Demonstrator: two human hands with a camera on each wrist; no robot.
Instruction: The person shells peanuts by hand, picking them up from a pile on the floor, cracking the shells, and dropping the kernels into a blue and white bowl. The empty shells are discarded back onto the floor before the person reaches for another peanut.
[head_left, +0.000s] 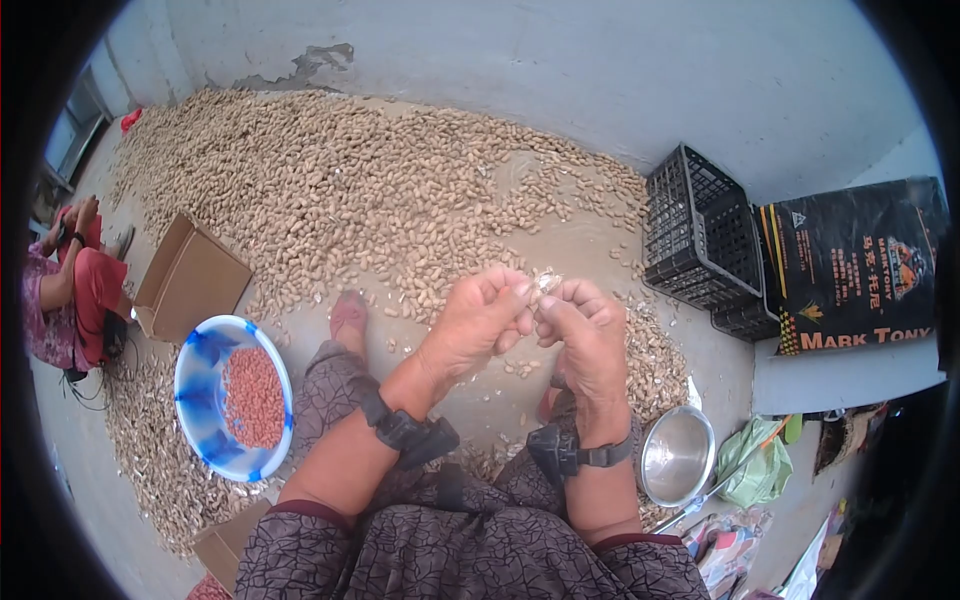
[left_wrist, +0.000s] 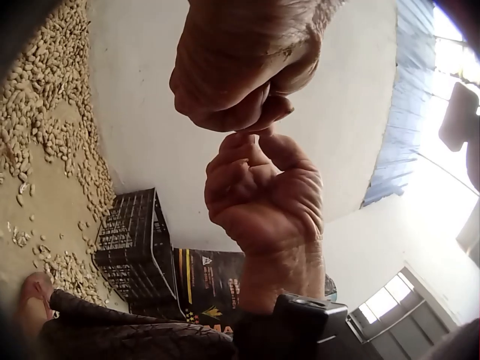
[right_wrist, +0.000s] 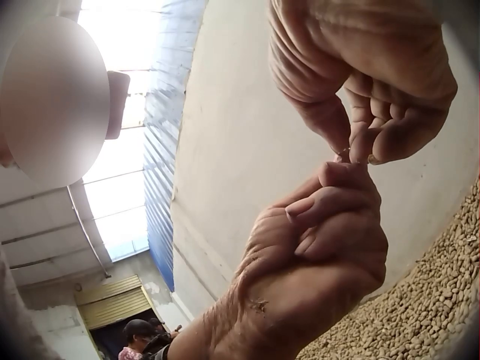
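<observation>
Over the lap, in the head view, the two hands meet at the fingertips. Between them is a small pale, broken peanut shell point(head_left: 546, 279). The left hand point(head_left: 480, 315) pinches it from the left with thumb and forefinger, its other fingers curled in. From the right, the right hand point(head_left: 588, 335) pinches it between thumb and forefinger. In the right wrist view, the right hand point(right_wrist: 375, 82) is above and the left hand point(right_wrist: 322, 240) below, fingertips touching. Fingers largely hide the shell in the wrist views.
Unshelled peanuts point(head_left: 370, 190) cover the floor ahead. At left stands a blue-and-white basin point(head_left: 190, 400) with shelled red peanuts point(head_left: 252, 395), near a cardboard box point(head_left: 205, 280) and a seated person point(head_left: 75, 285). At right are a metal bowl point(head_left: 677, 455), black crates point(head_left: 700, 230) and a black sack point(head_left: 850, 260).
</observation>
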